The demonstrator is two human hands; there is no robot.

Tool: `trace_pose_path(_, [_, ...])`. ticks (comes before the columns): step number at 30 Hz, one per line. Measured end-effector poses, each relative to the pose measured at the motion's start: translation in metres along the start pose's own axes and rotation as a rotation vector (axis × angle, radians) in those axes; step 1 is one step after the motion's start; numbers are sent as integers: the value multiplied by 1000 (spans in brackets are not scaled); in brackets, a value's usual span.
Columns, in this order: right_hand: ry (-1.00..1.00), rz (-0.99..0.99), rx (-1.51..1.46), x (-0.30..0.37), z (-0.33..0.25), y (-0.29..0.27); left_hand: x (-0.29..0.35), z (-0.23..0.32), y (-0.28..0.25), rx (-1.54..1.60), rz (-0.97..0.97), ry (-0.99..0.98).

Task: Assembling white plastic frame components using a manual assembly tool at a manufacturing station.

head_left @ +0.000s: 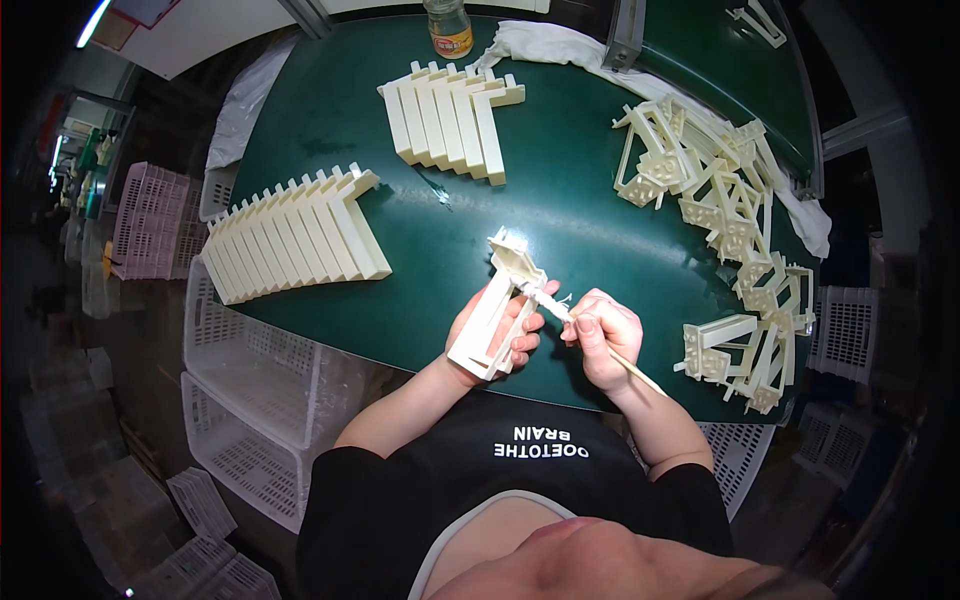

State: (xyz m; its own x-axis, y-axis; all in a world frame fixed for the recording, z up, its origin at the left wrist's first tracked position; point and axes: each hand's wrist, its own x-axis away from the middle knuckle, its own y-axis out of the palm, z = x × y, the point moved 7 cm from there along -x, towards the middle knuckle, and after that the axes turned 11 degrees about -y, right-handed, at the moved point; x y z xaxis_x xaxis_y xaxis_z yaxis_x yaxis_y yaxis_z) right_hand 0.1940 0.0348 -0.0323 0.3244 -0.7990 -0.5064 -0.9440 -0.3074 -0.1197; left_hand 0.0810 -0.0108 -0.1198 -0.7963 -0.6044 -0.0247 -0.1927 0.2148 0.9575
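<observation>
White upside-down lettering (543, 443) marks the black shirt (460, 470); a yellow-and-red label (453, 43) fronts the clear jar (447, 22).

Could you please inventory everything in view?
Held frame: one, cream, centre
Wrapped stick: one, pale, beside held frame
Left frame row: about twelve, cream, table's left
Far frame row: several, cream, far middle
Loose frames: many, cream, table's right
Bottle: one, clear, far edge
Cloth: one, white, far-right edge
Table: one, green, centre
Pink crate: at least one, left background
White crates: several, white, both sides
Background clutter: uncountable, dim, edges
Shirt: one, black, lower centre
Left grip: one, bare, around held frame
Right grip: one, bare, around stick
</observation>
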Motion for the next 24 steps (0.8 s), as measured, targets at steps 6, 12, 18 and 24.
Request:
trace_pose_path(6, [43, -85, 68, 0, 12, 18, 1, -4, -6, -132, 65, 39])
trace_pose_path(12, [-46, -12, -425, 7, -13, 19, 5, 5, -7, -373, 164, 285])
trace_pose_path(18, [-377, -395, 580, 19, -36, 31, 4, 6, -8, -440, 320, 366])
trace_pose_path(24, [-569, -376, 483, 33, -48, 26, 0, 2, -8, -419, 232, 277])
